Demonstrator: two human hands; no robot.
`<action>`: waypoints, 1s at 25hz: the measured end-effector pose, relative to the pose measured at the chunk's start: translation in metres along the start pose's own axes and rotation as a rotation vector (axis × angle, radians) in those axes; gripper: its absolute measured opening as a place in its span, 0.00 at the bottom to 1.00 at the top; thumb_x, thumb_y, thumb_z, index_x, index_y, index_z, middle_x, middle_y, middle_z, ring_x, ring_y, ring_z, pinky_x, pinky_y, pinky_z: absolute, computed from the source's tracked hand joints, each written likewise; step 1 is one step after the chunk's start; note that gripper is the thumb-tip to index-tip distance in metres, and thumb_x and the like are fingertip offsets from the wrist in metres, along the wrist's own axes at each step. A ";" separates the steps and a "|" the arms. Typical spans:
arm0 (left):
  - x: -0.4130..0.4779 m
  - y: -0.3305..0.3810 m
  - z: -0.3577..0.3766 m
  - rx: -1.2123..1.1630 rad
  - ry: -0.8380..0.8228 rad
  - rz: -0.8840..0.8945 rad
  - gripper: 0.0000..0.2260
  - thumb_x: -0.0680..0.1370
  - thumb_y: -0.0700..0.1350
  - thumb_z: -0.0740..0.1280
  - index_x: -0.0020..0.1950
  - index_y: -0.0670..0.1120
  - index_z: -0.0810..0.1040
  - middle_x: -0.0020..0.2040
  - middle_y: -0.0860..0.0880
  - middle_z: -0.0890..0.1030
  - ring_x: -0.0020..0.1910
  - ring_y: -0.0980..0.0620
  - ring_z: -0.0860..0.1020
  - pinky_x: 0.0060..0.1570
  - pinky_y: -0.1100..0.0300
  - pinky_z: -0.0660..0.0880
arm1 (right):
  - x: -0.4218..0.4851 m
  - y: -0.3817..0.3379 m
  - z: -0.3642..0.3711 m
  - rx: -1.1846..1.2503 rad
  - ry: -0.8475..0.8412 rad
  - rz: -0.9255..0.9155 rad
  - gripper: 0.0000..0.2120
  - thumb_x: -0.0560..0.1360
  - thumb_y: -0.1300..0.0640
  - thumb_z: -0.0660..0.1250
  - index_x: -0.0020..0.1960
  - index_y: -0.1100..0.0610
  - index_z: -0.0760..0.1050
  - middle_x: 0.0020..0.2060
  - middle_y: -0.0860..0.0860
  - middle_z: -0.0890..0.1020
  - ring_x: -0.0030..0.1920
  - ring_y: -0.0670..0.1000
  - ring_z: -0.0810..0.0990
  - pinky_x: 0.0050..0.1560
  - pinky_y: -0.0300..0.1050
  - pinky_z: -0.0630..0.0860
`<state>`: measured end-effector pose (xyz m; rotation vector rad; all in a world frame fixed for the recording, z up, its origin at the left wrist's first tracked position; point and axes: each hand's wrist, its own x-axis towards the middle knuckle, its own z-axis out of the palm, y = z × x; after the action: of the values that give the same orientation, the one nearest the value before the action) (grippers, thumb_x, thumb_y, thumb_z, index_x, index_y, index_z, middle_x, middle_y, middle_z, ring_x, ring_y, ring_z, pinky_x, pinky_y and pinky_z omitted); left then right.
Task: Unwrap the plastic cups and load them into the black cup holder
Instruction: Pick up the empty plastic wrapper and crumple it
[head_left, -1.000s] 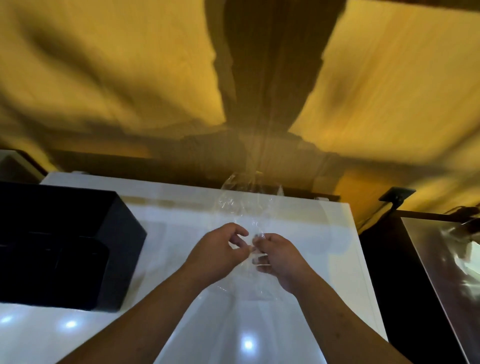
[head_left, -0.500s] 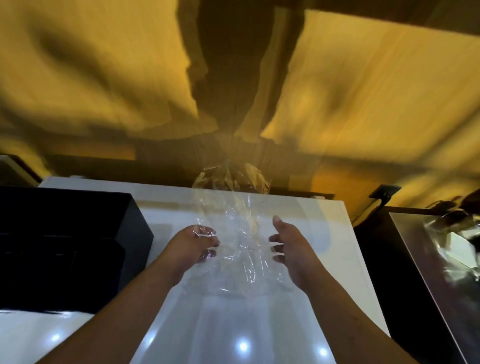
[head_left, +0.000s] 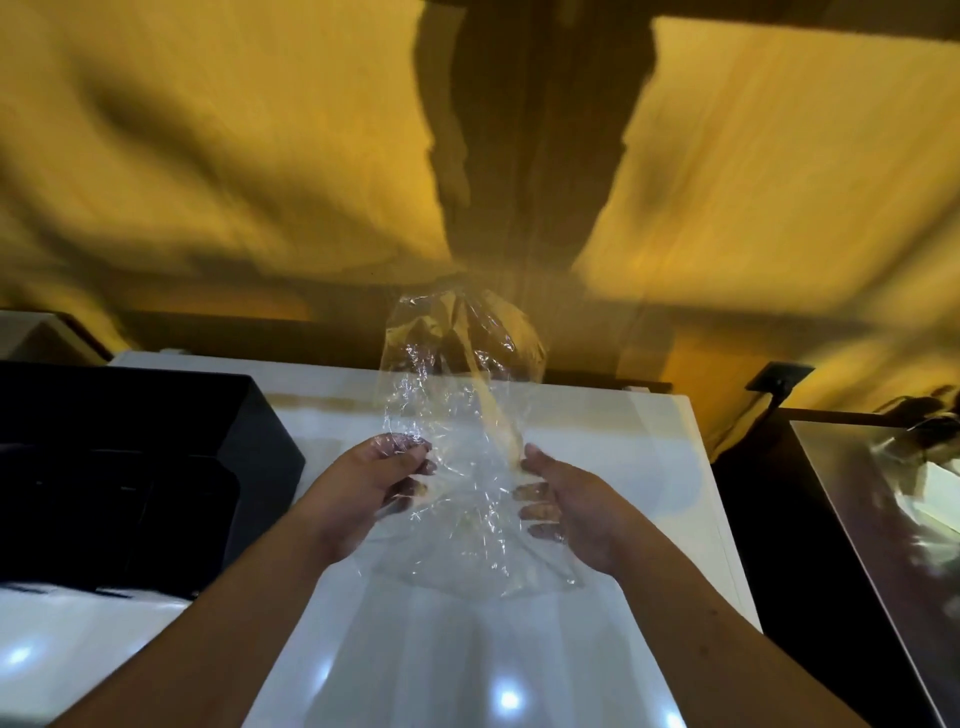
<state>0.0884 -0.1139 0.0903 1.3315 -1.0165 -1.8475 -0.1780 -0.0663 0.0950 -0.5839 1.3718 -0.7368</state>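
A clear plastic wrapper (head_left: 457, 415) stands upright between my hands over the white table (head_left: 613, 441). It looks crinkled, and I cannot tell whether cups are inside it. My left hand (head_left: 363, 483) pinches its left edge between thumb and fingers. My right hand (head_left: 566, 504) grips its right edge, fingers curled behind the film. The black cup holder (head_left: 156, 467), a dark box, sits on the table to the left of my left hand.
The white table ends at its right edge (head_left: 727, 545), with a dark gap beyond. A shiny metal surface (head_left: 883, 545) lies at the far right. A yellow cloth (head_left: 260, 156) hangs behind the table.
My hands were close together pinching the film a second ago. They have drawn apart, spreading the wrapper open wider between them, and it now stands taller.
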 end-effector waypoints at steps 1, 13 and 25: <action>-0.003 -0.001 0.000 0.007 -0.003 0.004 0.04 0.83 0.47 0.71 0.51 0.48 0.84 0.46 0.48 0.86 0.36 0.54 0.81 0.42 0.58 0.76 | 0.001 0.000 0.001 -0.035 -0.029 -0.010 0.26 0.73 0.36 0.73 0.58 0.57 0.81 0.45 0.53 0.83 0.42 0.53 0.80 0.46 0.49 0.78; -0.027 -0.003 -0.012 0.290 0.243 0.062 0.10 0.80 0.48 0.75 0.42 0.45 0.84 0.34 0.51 0.82 0.32 0.53 0.78 0.34 0.58 0.76 | -0.003 -0.011 -0.021 -0.069 0.064 -0.113 0.06 0.81 0.59 0.68 0.49 0.62 0.81 0.37 0.55 0.79 0.34 0.50 0.75 0.38 0.43 0.76; -0.045 -0.003 0.011 0.112 0.171 0.030 0.08 0.84 0.45 0.68 0.54 0.47 0.86 0.34 0.47 0.81 0.28 0.53 0.74 0.29 0.61 0.73 | -0.020 -0.013 -0.019 0.003 -0.185 -0.061 0.16 0.79 0.66 0.69 0.66 0.61 0.74 0.41 0.59 0.83 0.38 0.57 0.82 0.40 0.48 0.75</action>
<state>0.0903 -0.0726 0.1105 1.5040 -1.0559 -1.6434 -0.1988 -0.0587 0.1149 -0.6769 1.1856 -0.7155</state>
